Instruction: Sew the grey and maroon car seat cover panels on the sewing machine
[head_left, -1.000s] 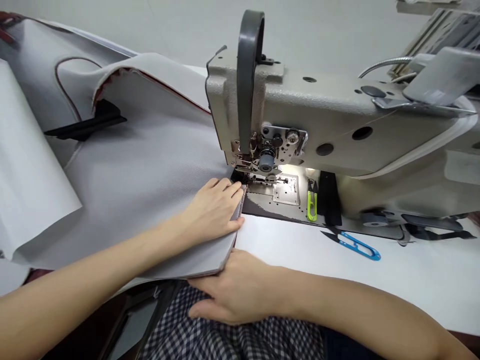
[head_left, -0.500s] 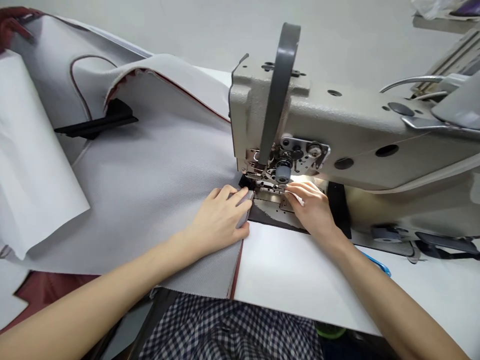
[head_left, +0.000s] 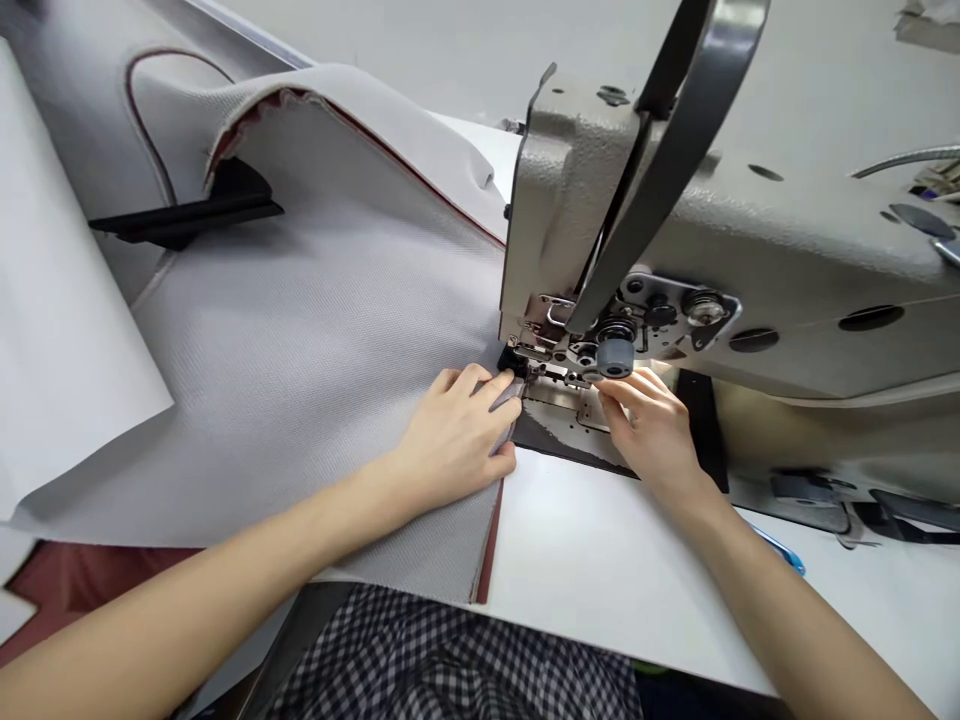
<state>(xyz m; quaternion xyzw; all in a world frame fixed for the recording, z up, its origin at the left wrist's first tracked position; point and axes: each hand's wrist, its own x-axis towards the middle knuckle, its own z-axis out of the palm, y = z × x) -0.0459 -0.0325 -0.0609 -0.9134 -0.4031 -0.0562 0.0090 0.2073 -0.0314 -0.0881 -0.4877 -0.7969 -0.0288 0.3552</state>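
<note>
My left hand (head_left: 465, 430) rests on a large piece of grey fabric (head_left: 315, 330), fingers bent over its right edge beside the presser foot (head_left: 517, 360). Fabric layers show between those fingers, and dark red material runs along the edge below. Under the head of the sewing machine (head_left: 600, 200), my right hand (head_left: 649, 415) has thumb and forefinger pinched together just right of the needle area. Whatever they hold, if anything, is too small or hidden to make out. The metal needle plate (head_left: 555, 400) lies between my hands.
A black strip (head_left: 195, 215) is attached to the raised fabric on the left, near a stiff white sheet (head_left: 67, 330). A blue tool (head_left: 780, 548) lies on the white table (head_left: 585, 560), partly behind my right forearm. Dark red material (head_left: 90, 585) hangs at lower left.
The view has shifted, so the machine appears larger and farther right. Both hands keep nearly the same places relative to the machine, and the fabric stays under my left hand.
</note>
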